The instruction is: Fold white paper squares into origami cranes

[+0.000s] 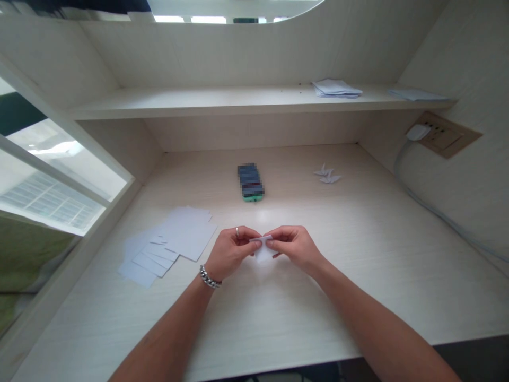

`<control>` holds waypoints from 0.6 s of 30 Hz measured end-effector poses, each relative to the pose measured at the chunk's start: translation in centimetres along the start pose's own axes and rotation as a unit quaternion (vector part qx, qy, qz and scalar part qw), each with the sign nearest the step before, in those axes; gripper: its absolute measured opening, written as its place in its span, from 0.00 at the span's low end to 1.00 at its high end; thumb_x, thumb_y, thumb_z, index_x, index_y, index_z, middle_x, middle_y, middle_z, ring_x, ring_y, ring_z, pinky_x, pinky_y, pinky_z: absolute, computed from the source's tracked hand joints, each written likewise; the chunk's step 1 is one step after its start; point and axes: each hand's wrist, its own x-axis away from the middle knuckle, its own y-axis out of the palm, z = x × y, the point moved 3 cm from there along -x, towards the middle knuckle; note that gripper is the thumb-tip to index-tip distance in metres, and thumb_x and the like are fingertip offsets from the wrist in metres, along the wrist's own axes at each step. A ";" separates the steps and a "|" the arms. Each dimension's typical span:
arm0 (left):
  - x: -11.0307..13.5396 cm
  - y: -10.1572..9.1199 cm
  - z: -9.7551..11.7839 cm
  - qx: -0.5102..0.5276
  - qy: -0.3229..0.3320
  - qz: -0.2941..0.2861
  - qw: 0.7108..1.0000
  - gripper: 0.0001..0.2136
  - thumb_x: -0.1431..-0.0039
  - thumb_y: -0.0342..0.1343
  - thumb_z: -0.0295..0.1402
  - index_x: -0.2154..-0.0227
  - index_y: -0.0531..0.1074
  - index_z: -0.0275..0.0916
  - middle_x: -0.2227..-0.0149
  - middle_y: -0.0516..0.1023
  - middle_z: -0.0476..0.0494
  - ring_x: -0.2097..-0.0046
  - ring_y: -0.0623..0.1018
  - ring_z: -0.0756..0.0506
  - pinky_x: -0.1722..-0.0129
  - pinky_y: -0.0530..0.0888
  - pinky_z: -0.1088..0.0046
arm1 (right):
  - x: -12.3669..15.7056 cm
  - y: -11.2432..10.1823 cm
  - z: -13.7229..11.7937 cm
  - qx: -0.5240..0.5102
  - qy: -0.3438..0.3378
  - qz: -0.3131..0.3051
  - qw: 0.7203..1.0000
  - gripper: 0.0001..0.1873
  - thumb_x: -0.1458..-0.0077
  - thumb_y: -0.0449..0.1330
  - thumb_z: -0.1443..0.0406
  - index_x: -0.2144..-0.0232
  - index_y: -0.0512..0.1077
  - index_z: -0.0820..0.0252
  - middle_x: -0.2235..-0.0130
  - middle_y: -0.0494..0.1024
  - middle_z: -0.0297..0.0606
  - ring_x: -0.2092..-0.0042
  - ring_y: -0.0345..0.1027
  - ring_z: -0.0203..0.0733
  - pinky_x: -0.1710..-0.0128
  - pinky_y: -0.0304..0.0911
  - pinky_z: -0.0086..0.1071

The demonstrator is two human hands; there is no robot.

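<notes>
Both of my hands meet over the middle of the pale wooden desk (358, 254). Between them is a small folded white paper (262, 248). My left hand (230, 251), with a ring and a metal bracelet on the wrist, pinches the paper's left edge. My right hand (295, 246) pinches its right edge. The fingers of both hands are closed on the paper, which they hold just above the desk.
A spread pile of white paper sheets (169, 244) lies left of my hands. A phone (250, 183) lies further back. Two small folded paper pieces (326, 175) sit at the back right. More paper (336, 88) rests on the shelf. A wall socket with a plug (417, 132) and cable is on the right.
</notes>
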 end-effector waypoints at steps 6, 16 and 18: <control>0.5 -0.2 0.5 0.029 -0.005 0.004 1.000 0.03 0.54 0.64 0.27 0.73 0.80 0.36 0.80 0.76 0.49 0.76 0.72 0.52 0.76 0.69 0.78 | 0.3 0.2 0.1 -0.061 -0.001 0.005 0.998 0.09 0.59 0.70 0.64 0.71 0.82 0.58 0.72 0.82 0.37 0.71 0.74 0.37 0.75 0.70 0.28; 0.5 -0.1 -0.2 0.068 -0.003 0.013 0.998 0.02 0.54 0.63 0.26 0.76 0.80 0.38 0.78 0.77 0.48 0.76 0.72 0.52 0.76 0.69 0.76 | 0.3 0.5 0.3 -0.142 0.024 -0.016 0.989 0.07 0.62 0.70 0.68 0.74 0.82 0.58 0.72 0.81 0.37 0.71 0.73 0.38 0.74 0.71 0.29; 0.5 -0.2 0.0 0.065 -0.003 0.016 0.998 0.02 0.55 0.63 0.26 0.77 0.80 0.37 0.79 0.76 0.48 0.76 0.72 0.51 0.76 0.69 0.76 | 0.5 0.4 0.1 -0.133 0.021 -0.029 0.990 0.09 0.62 0.71 0.67 0.72 0.82 0.58 0.71 0.81 0.38 0.70 0.74 0.39 0.71 0.73 0.32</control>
